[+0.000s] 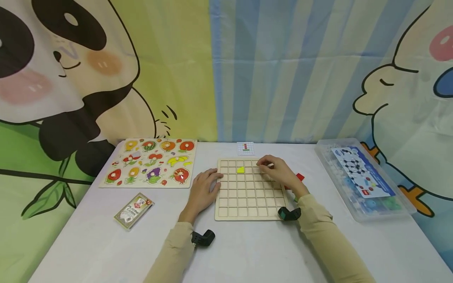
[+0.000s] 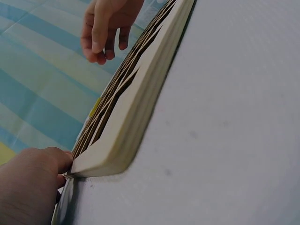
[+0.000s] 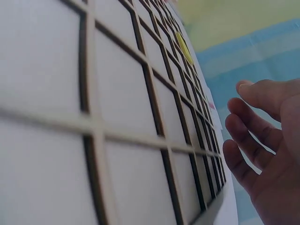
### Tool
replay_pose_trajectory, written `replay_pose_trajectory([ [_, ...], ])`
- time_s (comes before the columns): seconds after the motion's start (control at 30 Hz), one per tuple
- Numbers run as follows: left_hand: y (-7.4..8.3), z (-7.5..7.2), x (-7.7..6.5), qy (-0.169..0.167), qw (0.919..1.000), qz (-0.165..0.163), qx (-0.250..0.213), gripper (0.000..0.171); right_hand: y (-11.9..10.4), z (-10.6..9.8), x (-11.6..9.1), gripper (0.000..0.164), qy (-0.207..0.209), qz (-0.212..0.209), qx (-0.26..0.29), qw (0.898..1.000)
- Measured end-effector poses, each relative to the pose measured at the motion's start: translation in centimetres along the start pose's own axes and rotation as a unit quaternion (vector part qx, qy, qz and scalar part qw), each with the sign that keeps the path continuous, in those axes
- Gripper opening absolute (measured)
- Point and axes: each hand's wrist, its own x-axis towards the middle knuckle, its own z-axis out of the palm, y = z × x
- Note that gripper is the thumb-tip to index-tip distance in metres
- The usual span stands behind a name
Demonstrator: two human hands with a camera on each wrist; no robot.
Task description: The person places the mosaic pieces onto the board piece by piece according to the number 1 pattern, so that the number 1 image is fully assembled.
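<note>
A pale wooden grid board (image 1: 252, 215) lies on the table with a small yellow piece (image 1: 240, 170) in its upper part. My left hand (image 1: 203, 189) rests at the board's left edge, fingers relaxed, with fingertips right at the rim. Over the upper right squares is my right hand (image 1: 277, 169), its fingers loosely bent. In the right wrist view that hand's fingers (image 3: 251, 140) stand apart from the thumb, and nothing shows between them. Red pieces (image 1: 300, 177) and a green piece (image 1: 296, 199) lie right of the board, partly hidden by the right arm.
A small card (image 1: 245, 148) with a red and green figure on a grid lies behind the board. At the left are a fruit puzzle board (image 1: 141, 185) and a boxed card deck (image 1: 133, 211). A clear plastic case (image 1: 364, 214) stands right, before a printed curtain (image 1: 269, 70).
</note>
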Motion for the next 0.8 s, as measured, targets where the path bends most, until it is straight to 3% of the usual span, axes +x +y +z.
replay_pose_trajectory([
  [0.1, 0.0, 0.0, 0.0, 0.001, 1.0, 0.001, -0.001, 0.025, 1.7, -0.5, -0.3, 0.023, 0.011, 0.0, -0.024, 1.0],
  [0.8, 0.1, -0.3, -0.1, -0.005, 1.0, 0.005, -0.002, 0.026, 4.1, -3.7, -5.8, 0.018, 0.017, 0.006, -0.097, 0.995],
])
